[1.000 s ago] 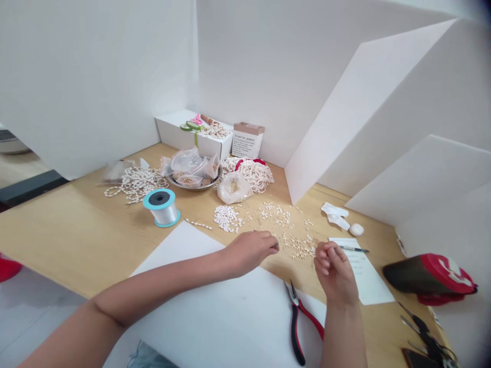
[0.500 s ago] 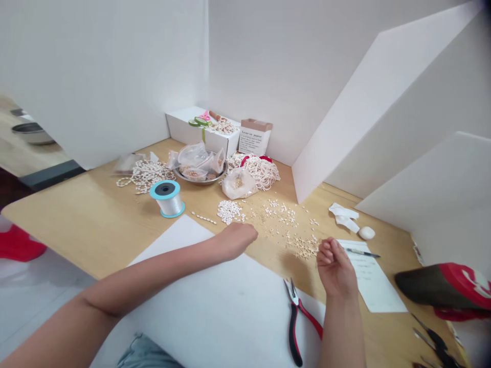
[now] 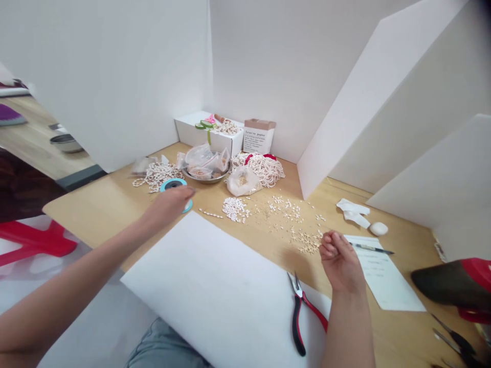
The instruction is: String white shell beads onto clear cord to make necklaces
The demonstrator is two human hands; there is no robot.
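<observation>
Thread spool [image 3: 172, 185], under left hand [image 3: 166, 205], right hand [image 3: 340, 261] apart

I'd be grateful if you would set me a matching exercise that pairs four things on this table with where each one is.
Things:
1. spool of clear thread
2. pliers
3. pen
4. metal bowl

Places:
A. holding plastic bags
B. under the left hand
C. across the sheet of paper
D. mostly on the white board

Pairs: 1B, 2D, 3C, 4A.
</observation>
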